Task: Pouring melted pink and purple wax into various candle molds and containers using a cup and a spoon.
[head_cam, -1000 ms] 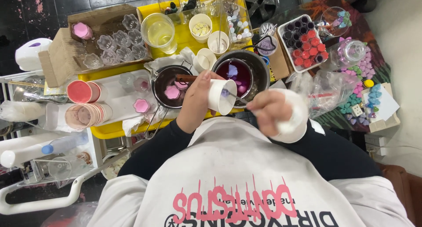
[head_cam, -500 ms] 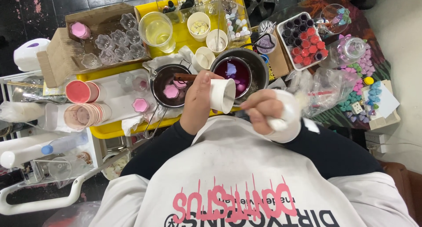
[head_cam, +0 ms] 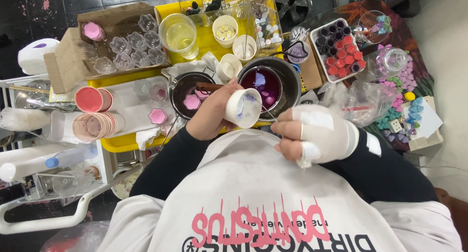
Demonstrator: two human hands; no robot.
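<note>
In left hand (head_cam: pixel 210 116), white cup (head_cam: pixel 243 107) gripped

The small white paper cup (head_cam: pixel 243 107) is tipped on its side in the air, its open mouth facing right, with purple smears on its inside wall; a thin metal stick (head_cam: pixel 269 116) pokes at its rim; the cup hangs above the edge of the yellow tray (head_cam: pixel 117 144).

Bright, even light; wide-angle edge distortion

Yellow tray (head_cam: pixel 119 144) under pots (head_cam: pixel 287 71), cups (head_cam: pixel 180 35), moulds (head_cam: pixel 129 42).
</note>
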